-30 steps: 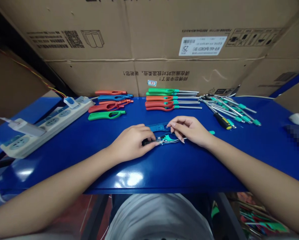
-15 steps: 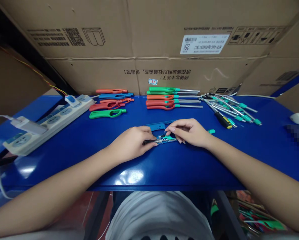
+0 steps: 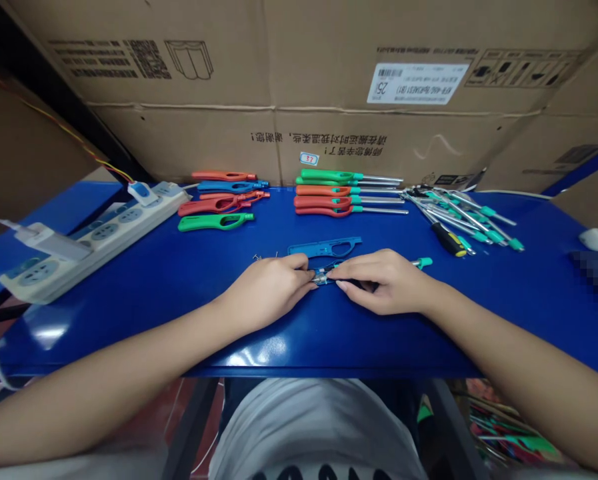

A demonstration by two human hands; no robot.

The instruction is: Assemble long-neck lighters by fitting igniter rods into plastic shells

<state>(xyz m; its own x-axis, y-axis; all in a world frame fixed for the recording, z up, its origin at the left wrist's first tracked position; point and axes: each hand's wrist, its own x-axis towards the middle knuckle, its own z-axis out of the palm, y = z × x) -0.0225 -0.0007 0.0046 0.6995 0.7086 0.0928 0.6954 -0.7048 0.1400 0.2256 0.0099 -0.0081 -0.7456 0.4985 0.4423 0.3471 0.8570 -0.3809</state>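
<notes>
A partly assembled stick lighter (image 3: 321,276), with small metal and wire parts showing, lies low over the table between my two hands. My left hand (image 3: 281,283) is closed round its left end. The fingertips of my right hand (image 3: 386,280) pinch its middle from the right, and they hide much of it. A teal piece (image 3: 422,263) sticks out beyond my right hand. Just behind the hands rests a loose blue half shell of a lighter handle (image 3: 311,249). A few small screws (image 3: 257,257) lie near my left hand.
At the back are coloured lighter handles (image 3: 216,222), lighters with metal tubes (image 3: 323,201), and a pile of loose tubes (image 3: 469,217) with a black-and-yellow screwdriver (image 3: 447,239). A power strip (image 3: 99,240) stands left. A cardboard sheet (image 3: 219,133) walls the back.
My right hand has come down and nearer, its fingertips now close to my left fingers. More of the blue half shell shows. The view has shifted slightly.
</notes>
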